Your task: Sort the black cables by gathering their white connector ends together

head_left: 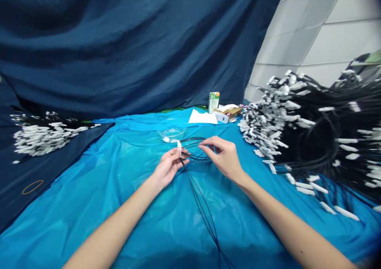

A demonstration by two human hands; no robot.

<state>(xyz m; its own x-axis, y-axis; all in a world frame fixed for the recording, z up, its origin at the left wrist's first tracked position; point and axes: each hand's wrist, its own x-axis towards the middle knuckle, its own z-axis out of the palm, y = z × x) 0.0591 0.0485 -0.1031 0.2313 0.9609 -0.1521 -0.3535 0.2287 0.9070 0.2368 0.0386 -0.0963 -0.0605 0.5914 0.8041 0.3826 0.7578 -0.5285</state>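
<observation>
My left hand (169, 166) is closed around several thin black cables near their white connector ends (179, 146), which stick up above my fingers. From there the black cables (199, 193) hang down toward the front edge of the view, and others loop across to the right. My right hand (222, 154) is closed in a pinch at the looped cables, thumb and forefinger together on a thin black strand. Just beyond my left hand sits a clear round plastic dish (173, 134) with small white pieces in it.
A large heap of black cables with white connectors (300, 134) fills the right side. A smaller bundle (47, 138) lies at left on dark cloth, near a yellow rubber band (32, 186). At the back stand a green-and-white carton (213, 102) and white paper (203, 117).
</observation>
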